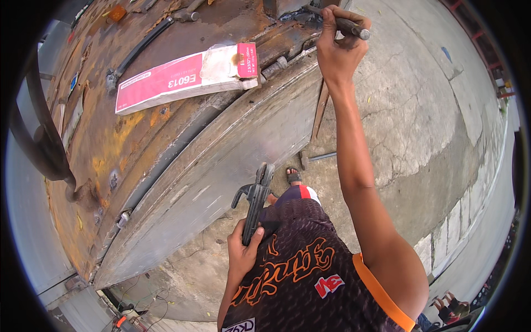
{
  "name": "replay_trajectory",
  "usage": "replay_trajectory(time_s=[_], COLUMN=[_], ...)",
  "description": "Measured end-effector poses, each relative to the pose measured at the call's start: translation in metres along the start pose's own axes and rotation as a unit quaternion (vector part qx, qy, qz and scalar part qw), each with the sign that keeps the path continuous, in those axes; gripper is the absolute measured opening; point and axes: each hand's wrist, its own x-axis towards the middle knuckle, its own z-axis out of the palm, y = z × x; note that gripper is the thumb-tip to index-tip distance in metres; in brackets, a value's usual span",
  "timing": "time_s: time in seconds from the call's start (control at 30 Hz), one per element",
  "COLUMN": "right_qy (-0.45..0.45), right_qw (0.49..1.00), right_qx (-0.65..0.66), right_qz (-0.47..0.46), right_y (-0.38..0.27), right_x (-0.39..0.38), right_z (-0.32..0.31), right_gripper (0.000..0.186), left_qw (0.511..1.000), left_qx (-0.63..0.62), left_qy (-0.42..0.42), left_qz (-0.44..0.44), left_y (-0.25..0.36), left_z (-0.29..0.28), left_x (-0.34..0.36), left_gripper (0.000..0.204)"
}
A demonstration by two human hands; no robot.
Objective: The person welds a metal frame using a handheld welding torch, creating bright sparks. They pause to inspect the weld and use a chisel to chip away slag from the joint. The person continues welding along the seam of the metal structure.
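My left hand (243, 252) is wrapped around the handle of a black welding electrode holder (257, 199). The holder's jaws point up in front of my body, apart from the metal side panel. At the far right, my right hand (344, 52) grips a dark, chisel-like metal tool (349, 26) with a round, shiny end. Its thin end reaches left to the rusty corner beside an upright metal piece (290, 6); whether it touches cannot be made out. A pink and white welding rod box (166, 83), torn and stained at one end, lies left of my right hand.
A black-handled hammer (141, 50) lies beyond the box on the rusty metal surface (127, 141). Bent dark bars (47, 133) stand at the left. Another hammer (318, 157) rests on the concrete below. Cables (157, 299) lie lower left; people (451, 307) are at lower right.
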Motion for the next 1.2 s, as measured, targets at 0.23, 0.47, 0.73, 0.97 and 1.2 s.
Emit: replay_trajectory(time_s=[0.23,0.47,0.73,0.97,1.2], right_qy=[-0.021,-0.084,-0.066,-0.164,-0.14], right_qw=[0.999,0.99,0.993,0.978,0.99], right_qx=[-0.04,-0.114,-0.099,-0.125,-0.009], right_qz=[-0.023,-0.01,0.007,-0.021,-0.032], right_y=[0.013,0.008,0.014,-0.006,-0.029], right_x=[0.008,0.008,0.009,0.024,0.05], right_z=[-0.004,-0.011,-0.017,-0.026,-0.134], right_gripper=[0.014,0.017,0.015,0.017,0.015], left_qw=[1.0,1.0,1.0,0.993,0.988], left_qx=[-0.007,-0.02,-0.018,-0.045,0.072], left_qy=[0.012,0.004,-0.023,-0.104,-0.081], left_qz=[-0.016,-0.003,-0.001,0.03,0.109], left_y=[0.001,-0.002,-0.001,-0.011,0.017], left_z=[0.002,0.0,0.0,0.011,0.057], left_x=[-0.003,0.0,-0.002,0.025,0.037], left_gripper=[0.026,0.025,0.024,0.028,0.037])
